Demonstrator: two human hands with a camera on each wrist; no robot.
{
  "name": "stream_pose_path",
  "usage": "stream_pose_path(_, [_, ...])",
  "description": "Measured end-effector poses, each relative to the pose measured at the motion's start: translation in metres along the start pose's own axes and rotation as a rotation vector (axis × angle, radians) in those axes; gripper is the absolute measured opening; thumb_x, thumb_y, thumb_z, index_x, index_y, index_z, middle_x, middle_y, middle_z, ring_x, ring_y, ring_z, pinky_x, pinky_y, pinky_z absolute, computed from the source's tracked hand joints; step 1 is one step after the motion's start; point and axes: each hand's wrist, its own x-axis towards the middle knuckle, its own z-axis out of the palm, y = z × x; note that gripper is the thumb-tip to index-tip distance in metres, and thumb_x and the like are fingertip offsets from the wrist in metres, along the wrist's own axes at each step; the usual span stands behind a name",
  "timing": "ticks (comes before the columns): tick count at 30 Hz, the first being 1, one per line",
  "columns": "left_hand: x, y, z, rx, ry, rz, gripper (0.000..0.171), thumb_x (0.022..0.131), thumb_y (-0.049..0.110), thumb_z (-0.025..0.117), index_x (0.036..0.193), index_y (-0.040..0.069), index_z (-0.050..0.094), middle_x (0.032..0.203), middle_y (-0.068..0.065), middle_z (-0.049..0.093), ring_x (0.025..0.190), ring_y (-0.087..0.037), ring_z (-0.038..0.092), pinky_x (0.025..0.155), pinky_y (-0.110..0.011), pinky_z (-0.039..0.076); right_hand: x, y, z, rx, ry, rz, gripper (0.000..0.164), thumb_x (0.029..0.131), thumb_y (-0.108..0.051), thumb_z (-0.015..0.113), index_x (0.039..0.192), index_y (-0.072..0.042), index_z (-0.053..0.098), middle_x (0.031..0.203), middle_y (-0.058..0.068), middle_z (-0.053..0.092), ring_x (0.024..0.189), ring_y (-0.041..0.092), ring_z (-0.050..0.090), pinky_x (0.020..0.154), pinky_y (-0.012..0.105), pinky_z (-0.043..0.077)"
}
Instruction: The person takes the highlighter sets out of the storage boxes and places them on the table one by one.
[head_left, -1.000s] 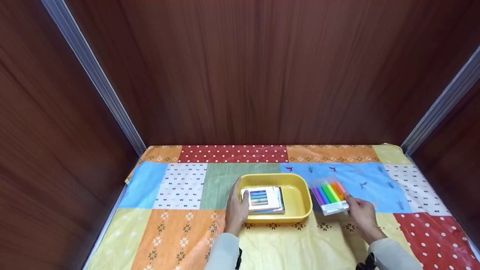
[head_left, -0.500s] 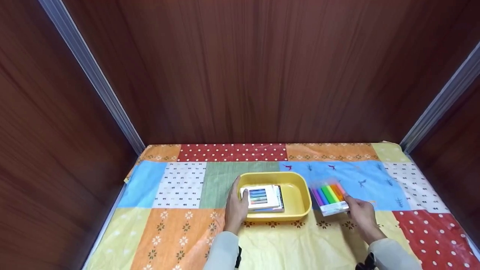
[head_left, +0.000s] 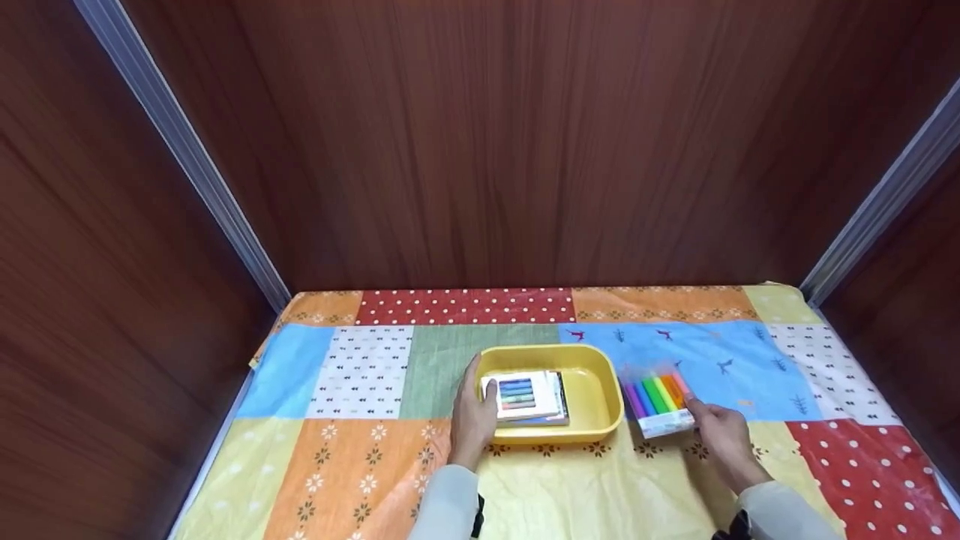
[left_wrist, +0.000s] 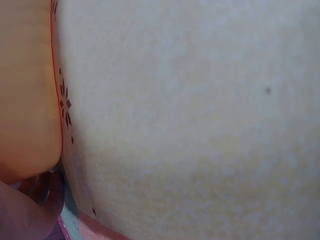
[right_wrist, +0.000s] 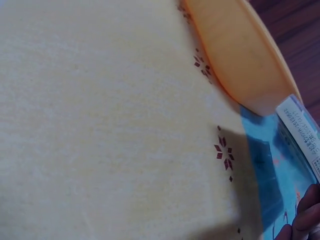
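Observation:
My left hand [head_left: 474,420] grips the left end of a yellow plastic basin [head_left: 596,431], thumb over the rim and fingers along the outside. The left wrist view shows that hand [left_wrist: 30,212] curled against the basin's wall [left_wrist: 30,100]. Inside the basin, at its left, lies a small stack of flat boxes; the top white box [head_left: 544,405] shows a row of coloured sticks. Just right of the basin, my right hand [head_left: 726,439] pinches the right edge of a clear pack of coloured markers [head_left: 660,397]. In the right wrist view only the pack's printed white end [right_wrist: 302,135] shows.
A patchwork-patterned cloth [head_left: 360,472] covers the table. Behind it rises a brown wood-grain panel [head_left: 480,150], with more panels and grey metal strips [head_left: 202,165] at both sides. The pack's shadow falls on the cloth beside the basin.
The marker pack in my right hand has dipped slightly toward me, staying right of the basin. My left hand keeps its hold, and the basin has not moved.

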Motion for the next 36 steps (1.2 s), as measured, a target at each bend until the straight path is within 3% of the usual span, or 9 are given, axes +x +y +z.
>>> stream_pose_path(5, [-0.0018,-0.0003,0.0008,-0.001,-0.01,-0.004,0.056,0.106,0.03,0.049,0.158,0.037,0.03,0.164,-0.003,0.036,0.148,-0.035,0.039,0.116,-0.059,0.038,-0.001,0.006,0.0011,-0.011,0.004,0.005,0.069,0.104,-0.05,0.044,0.137,0.009,0.053,0.092,-0.002,0.064,0.083,0.013,0.05,0.064,0.027,0.042])
stream_pose_path(11, [-0.0009,0.0005,-0.0004,0.003,-0.007,0.001,0.055,0.106,0.031,0.049,0.158,0.037,0.03,0.164,-0.001,0.036,0.149,-0.033,0.038,0.117,-0.058,0.037,0.0004,0.0064,0.0027,-0.039,0.013,-0.002,0.068,0.104,-0.052,0.043,0.133,0.008,0.055,0.081,-0.002,0.055,0.073,0.013,0.046,0.058,0.028,0.039])
stream_pose_path(18, [0.0004,0.0009,-0.0008,0.005,-0.007,-0.001,0.056,0.105,0.032,0.05,0.157,0.039,0.03,0.164,0.0,0.036,0.148,-0.033,0.039,0.116,-0.057,0.039,0.0,0.0059,0.0011,-0.082,0.01,-0.017,0.074,0.102,-0.056,0.045,0.137,0.009,0.054,0.1,0.006,0.063,0.085,0.017,0.05,0.065,0.029,0.044])
stream_pose_path(26, [0.0012,0.0008,-0.0002,-0.002,-0.003,-0.003,0.055,0.105,0.032,0.051,0.157,0.037,0.032,0.164,-0.001,0.037,0.147,-0.034,0.041,0.114,-0.058,0.04,0.0005,0.007,-0.0016,-0.145,-0.013,-0.018,0.061,0.1,-0.054,0.05,0.117,0.002,0.064,0.082,0.0,0.057,0.071,0.015,0.05,0.058,0.031,0.046])
stream_pose_path(33, [0.0006,-0.0004,-0.0001,0.006,-0.01,0.0,0.055,0.105,0.032,0.051,0.157,0.038,0.031,0.164,-0.001,0.037,0.148,-0.033,0.04,0.116,-0.058,0.038,0.0033,0.0059,-0.0059,-0.245,-0.006,-0.046,0.063,0.101,-0.049,0.051,0.125,0.008,0.061,0.105,0.015,0.069,0.089,0.02,0.058,0.064,0.027,0.047])
stream_pose_path(36, [0.0009,-0.0014,-0.0002,0.02,-0.005,0.008,0.055,0.105,0.032,0.051,0.157,0.038,0.031,0.164,-0.001,0.037,0.148,-0.033,0.04,0.117,-0.057,0.038,0.0048,0.0062,-0.0069,-0.252,-0.026,-0.037,0.063,0.101,-0.048,0.052,0.127,0.01,0.059,0.105,0.016,0.069,0.087,0.02,0.06,0.062,0.029,0.05])
